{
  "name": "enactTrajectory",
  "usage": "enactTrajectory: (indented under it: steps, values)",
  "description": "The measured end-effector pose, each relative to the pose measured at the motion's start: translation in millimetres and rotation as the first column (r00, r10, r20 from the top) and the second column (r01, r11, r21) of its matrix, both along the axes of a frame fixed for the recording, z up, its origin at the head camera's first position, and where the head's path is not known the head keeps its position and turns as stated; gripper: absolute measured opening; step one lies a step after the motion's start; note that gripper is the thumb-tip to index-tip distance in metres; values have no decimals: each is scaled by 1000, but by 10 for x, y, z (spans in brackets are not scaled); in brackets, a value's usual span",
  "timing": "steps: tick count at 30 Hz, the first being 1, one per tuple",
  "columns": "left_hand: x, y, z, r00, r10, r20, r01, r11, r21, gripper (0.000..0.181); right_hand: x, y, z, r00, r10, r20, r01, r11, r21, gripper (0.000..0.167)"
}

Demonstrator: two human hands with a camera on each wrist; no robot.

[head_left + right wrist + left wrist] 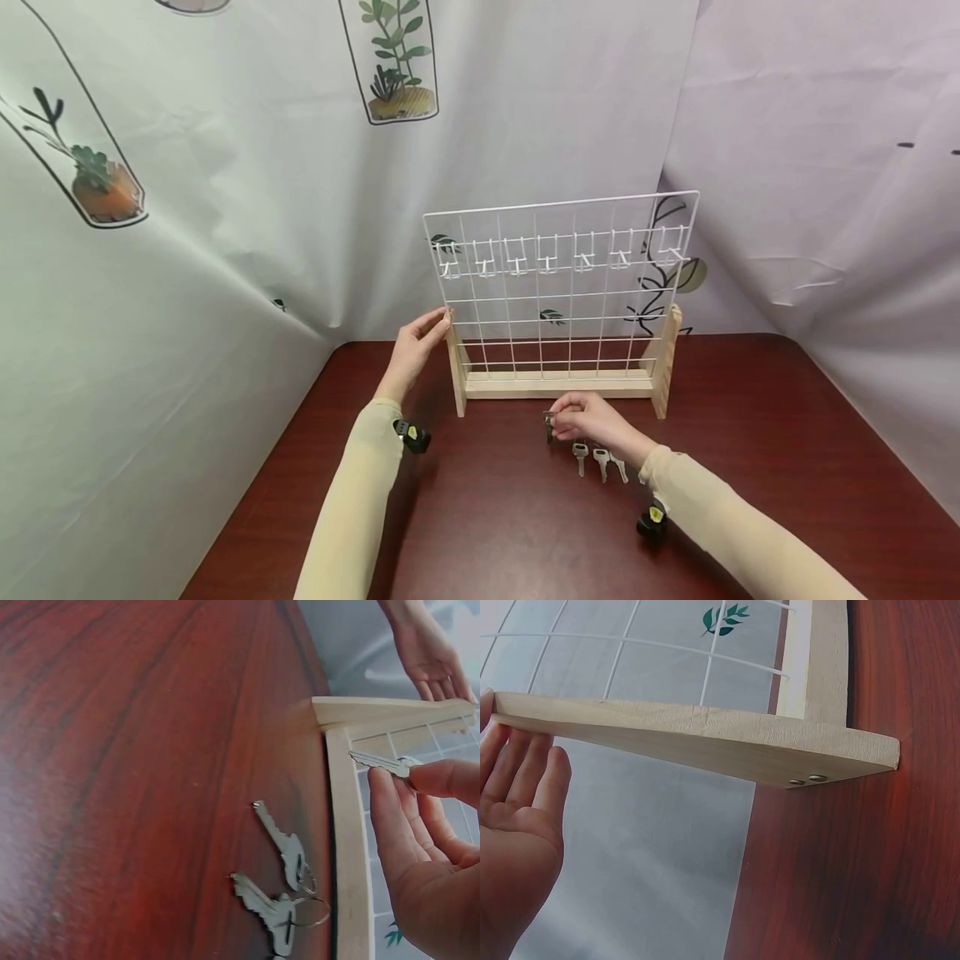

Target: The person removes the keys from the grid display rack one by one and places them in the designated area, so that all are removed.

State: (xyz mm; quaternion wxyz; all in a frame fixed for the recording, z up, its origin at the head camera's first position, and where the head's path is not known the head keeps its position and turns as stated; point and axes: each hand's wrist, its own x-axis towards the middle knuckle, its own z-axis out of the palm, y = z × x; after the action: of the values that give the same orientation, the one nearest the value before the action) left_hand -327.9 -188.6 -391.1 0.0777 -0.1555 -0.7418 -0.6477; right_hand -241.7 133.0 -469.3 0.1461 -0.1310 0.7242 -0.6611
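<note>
A white wire grid rack (540,298) stands upright on a wooden base, with several white hooks (547,263) along its upper part. My left hand (422,337) holds the top of the rack's left wooden side post (705,733), thumb on one side and fingers on the other. In front of the base, my right hand (596,423) pinches a silver key (379,763) between thumb and fingers, above the table. More silver keys with rings lie below it, among them one key (281,844) and another key (270,911). In the head view, the right hand partly hides the rings.
The dark red wooden table (487,517) carries the rack near its back edge. Behind hangs a pale curtain (562,100) with printed plants. The right wooden side post (664,362) stands beyond the right hand.
</note>
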Motion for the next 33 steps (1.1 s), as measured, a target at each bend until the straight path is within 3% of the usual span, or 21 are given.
enactTrajectory:
  steps: [5,11,20,23,28,33]
  values:
    - [-147,-32,-140,1000,0,-10,0,1000,19,44,19,-21,-55,1000,14,5,-14,1000,27,14]
    - [-154,-33,-170,998,15,-59,-15,1000,5,44,69,-33,-55,999,23,-26,-20,994,112,12]
    - [-130,-35,-161,998,6,-55,-7,1000,-12,45,100,-31,-73,999,25,-39,-16,975,223,11]
    - [-122,-39,-156,999,7,-50,-8,1000,-19,45,103,-11,-74,997,31,-76,-7,954,299,9]
    - [-121,-45,-161,999,8,-45,-9,1000,-14,44,112,12,-45,983,49,-177,37,892,451,7]
    - [-128,-45,-161,999,1,-40,-1,1000,-2,45,108,14,-22,972,77,-222,52,853,520,9]
